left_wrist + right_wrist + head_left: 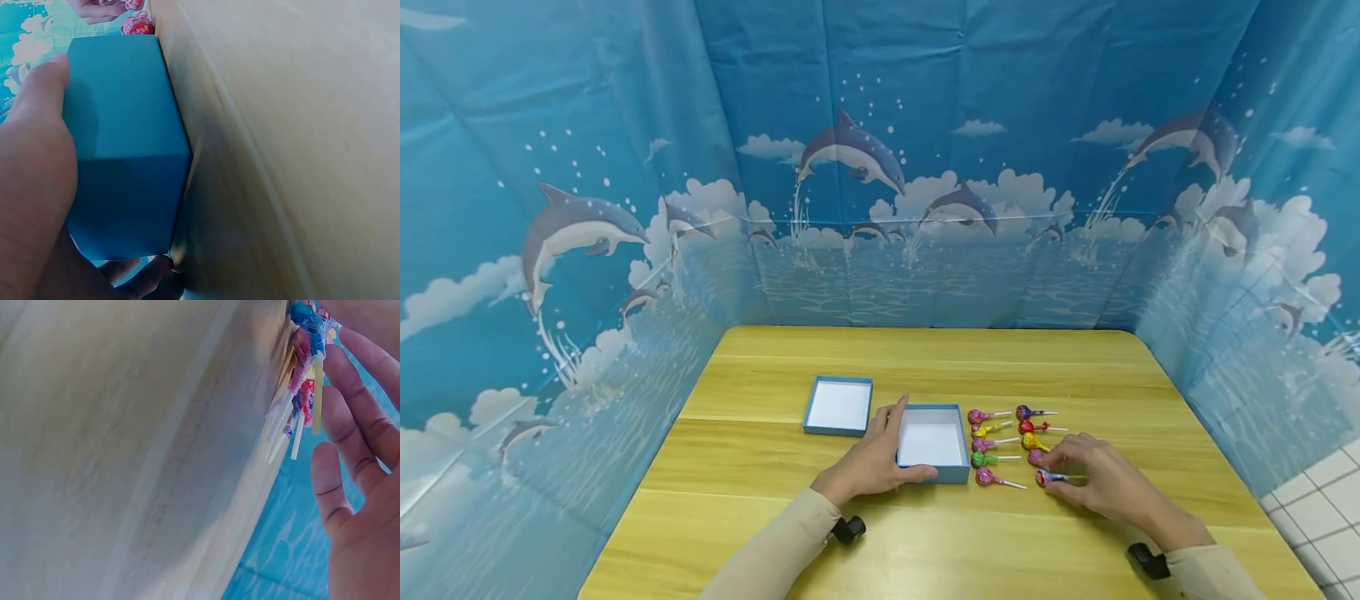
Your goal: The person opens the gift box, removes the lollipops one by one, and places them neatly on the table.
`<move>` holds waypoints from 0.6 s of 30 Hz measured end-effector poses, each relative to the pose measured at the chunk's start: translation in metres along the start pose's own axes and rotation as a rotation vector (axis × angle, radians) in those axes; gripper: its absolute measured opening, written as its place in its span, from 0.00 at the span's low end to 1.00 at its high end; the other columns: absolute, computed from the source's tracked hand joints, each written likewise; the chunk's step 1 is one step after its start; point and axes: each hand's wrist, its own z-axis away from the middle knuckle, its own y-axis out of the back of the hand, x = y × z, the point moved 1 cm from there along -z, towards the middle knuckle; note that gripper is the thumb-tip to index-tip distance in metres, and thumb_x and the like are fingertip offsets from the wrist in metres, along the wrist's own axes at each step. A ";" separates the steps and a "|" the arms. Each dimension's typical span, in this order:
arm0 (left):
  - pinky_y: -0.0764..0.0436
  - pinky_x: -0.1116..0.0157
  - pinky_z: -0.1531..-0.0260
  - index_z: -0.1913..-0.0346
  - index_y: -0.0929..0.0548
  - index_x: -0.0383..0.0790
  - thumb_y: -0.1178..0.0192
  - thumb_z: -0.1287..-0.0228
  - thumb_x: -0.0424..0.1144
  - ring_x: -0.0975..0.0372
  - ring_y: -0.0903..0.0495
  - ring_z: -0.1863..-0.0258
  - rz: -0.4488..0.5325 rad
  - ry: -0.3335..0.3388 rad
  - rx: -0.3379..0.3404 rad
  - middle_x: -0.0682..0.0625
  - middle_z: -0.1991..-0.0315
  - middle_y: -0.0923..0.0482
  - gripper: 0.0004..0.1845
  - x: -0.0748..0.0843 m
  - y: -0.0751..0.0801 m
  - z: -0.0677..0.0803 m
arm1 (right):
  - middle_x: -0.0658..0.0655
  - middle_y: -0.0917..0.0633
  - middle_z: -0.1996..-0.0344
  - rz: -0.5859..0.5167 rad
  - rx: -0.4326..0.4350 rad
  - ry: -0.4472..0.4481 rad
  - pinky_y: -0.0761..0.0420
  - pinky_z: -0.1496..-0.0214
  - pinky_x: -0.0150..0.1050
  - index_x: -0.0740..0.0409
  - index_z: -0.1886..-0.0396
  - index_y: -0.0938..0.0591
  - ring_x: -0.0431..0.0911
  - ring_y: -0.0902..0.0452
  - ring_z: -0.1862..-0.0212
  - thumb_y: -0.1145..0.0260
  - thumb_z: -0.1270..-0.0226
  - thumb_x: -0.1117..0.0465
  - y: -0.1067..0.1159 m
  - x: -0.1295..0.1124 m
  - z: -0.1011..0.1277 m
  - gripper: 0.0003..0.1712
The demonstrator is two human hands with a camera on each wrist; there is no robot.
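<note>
My left hand point(876, 454) holds an open blue box point(952, 476) with a white inside, thumb along its front side and fingers along its left side. In the left wrist view the thumb lies against the blue box point(125, 100). My right hand point(1101, 479) pinches a blue-wrapped lollipop point(1052, 477) with a yellow stick, at the near end of the right-hand column of lollipops. Just beyond it lies a pink lollipop point(1035, 457), partly covered by the fingers. In the right wrist view the blue lollipop point(314, 328) is between thumb and fingers.
A blue-rimmed box lid point(840, 407) lies inside up, left of the box. Right of the box are two columns of lollipops, among them a green one point(982, 459), a yellow one point(981, 431) and a purple one point(1026, 412). A dolphin-printed curtain point(880, 275) surrounds the wooden table point(955, 542).
</note>
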 end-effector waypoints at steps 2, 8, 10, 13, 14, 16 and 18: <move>0.15 0.42 0.23 0.01 0.63 0.50 0.28 0.26 0.76 0.43 0.25 0.17 0.004 -0.002 -0.007 0.36 0.06 0.46 0.71 -0.001 0.000 0.001 | 0.38 0.07 0.54 -0.006 0.002 -0.005 0.09 0.54 0.40 0.36 0.51 0.06 0.36 0.11 0.54 0.06 0.39 0.55 0.001 -0.001 0.000 0.21; 0.16 0.41 0.22 0.01 0.65 0.54 0.28 0.26 0.76 0.42 0.26 0.15 0.015 -0.002 -0.009 0.37 0.05 0.48 0.71 -0.002 0.001 0.003 | 0.40 0.06 0.53 0.009 0.034 0.014 0.09 0.55 0.40 0.39 0.49 0.06 0.36 0.11 0.55 0.05 0.41 0.57 0.001 -0.003 0.001 0.23; 0.16 0.41 0.21 0.01 0.66 0.57 0.28 0.26 0.77 0.43 0.27 0.15 0.013 0.003 -0.009 0.37 0.05 0.48 0.71 -0.002 0.003 0.004 | 0.40 0.06 0.54 0.014 0.046 0.025 0.10 0.57 0.39 0.39 0.50 0.06 0.36 0.12 0.56 0.04 0.42 0.58 0.002 -0.004 0.000 0.24; 0.18 0.41 0.19 0.01 0.67 0.62 0.29 0.27 0.78 0.44 0.28 0.13 0.004 0.006 -0.008 0.39 0.04 0.49 0.71 -0.001 0.006 0.006 | 0.41 0.06 0.55 0.009 0.069 0.044 0.11 0.58 0.39 0.39 0.51 0.06 0.36 0.13 0.57 0.04 0.44 0.59 0.002 -0.004 -0.002 0.23; 0.19 0.41 0.18 0.02 0.67 0.63 0.29 0.28 0.79 0.45 0.29 0.12 0.003 0.006 -0.008 0.40 0.04 0.49 0.71 0.000 0.007 0.006 | 0.42 0.06 0.55 0.004 0.077 0.051 0.11 0.58 0.39 0.40 0.52 0.06 0.36 0.14 0.58 0.04 0.44 0.60 0.002 -0.004 -0.003 0.23; 0.21 0.41 0.16 0.02 0.66 0.63 0.29 0.28 0.80 0.45 0.30 0.11 -0.002 -0.003 0.002 0.40 0.04 0.49 0.71 0.001 0.010 0.008 | 0.42 0.07 0.55 -0.001 0.094 0.064 0.12 0.59 0.39 0.39 0.53 0.06 0.37 0.14 0.58 0.04 0.43 0.61 0.003 -0.005 -0.005 0.22; 0.22 0.41 0.15 0.01 0.64 0.62 0.30 0.28 0.80 0.45 0.32 0.09 -0.009 -0.011 0.013 0.41 0.04 0.49 0.70 0.002 0.013 0.010 | 0.42 0.07 0.54 0.003 0.112 0.072 0.11 0.58 0.40 0.41 0.52 0.06 0.39 0.14 0.57 0.05 0.42 0.62 0.004 -0.005 -0.006 0.21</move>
